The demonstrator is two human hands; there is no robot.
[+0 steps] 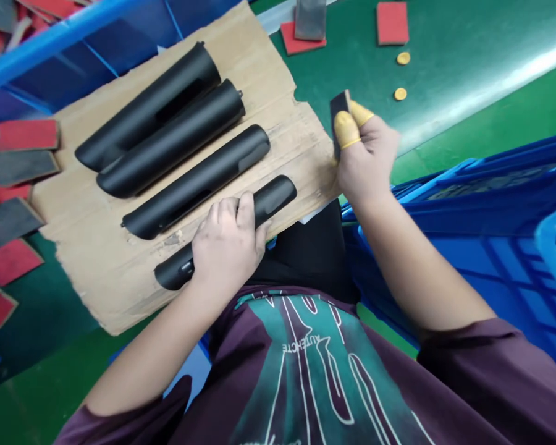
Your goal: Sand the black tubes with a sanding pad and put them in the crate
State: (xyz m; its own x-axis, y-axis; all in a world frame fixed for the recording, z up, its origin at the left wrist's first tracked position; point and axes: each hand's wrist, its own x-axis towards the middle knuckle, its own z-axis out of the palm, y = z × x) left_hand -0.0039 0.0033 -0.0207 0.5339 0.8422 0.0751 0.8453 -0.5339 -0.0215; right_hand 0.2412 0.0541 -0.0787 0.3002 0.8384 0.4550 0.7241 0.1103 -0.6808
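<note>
My left hand (227, 244) is wrapped over a long black plastic shell (278, 194) that lies nearest me on a sheet of cardboard (97, 259). Three more black shells (180, 145) lie side by side farther up the cardboard. My right hand (364, 157) is held up off the cardboard's right edge. It pinches a small dark sanding block (338, 111) between thumb and fingers, which wear yellow finger cots.
A green table (445, 74) carries red and grey sanding pads (391, 23) at the far side and more pads (9, 259) at the left. Two yellow finger cots (402, 59) lie loose. Blue plastic crates (491, 247) stand at my right and at the far left.
</note>
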